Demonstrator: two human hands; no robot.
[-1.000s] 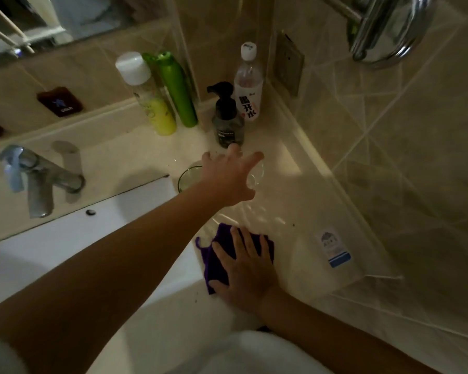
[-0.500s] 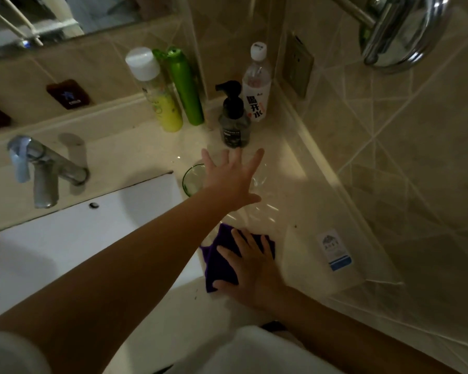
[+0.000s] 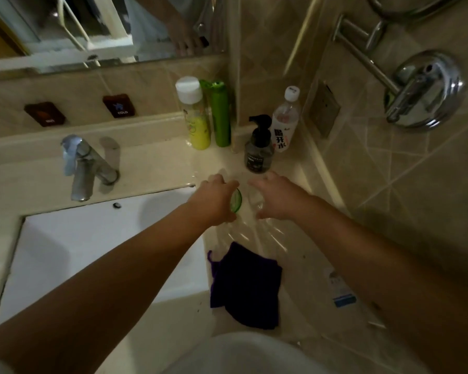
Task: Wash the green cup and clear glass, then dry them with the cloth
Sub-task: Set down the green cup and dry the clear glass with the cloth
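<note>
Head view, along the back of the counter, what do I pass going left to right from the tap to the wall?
Tap → yellow bottle → green bottle → black pump bottle → water bottle.

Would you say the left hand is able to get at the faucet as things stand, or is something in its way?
Probably not right away: the left hand has its grip around the green cup, so it is occupied. The path itself looks free, since only bare counter and the sink lie between it and the faucet.
</note>
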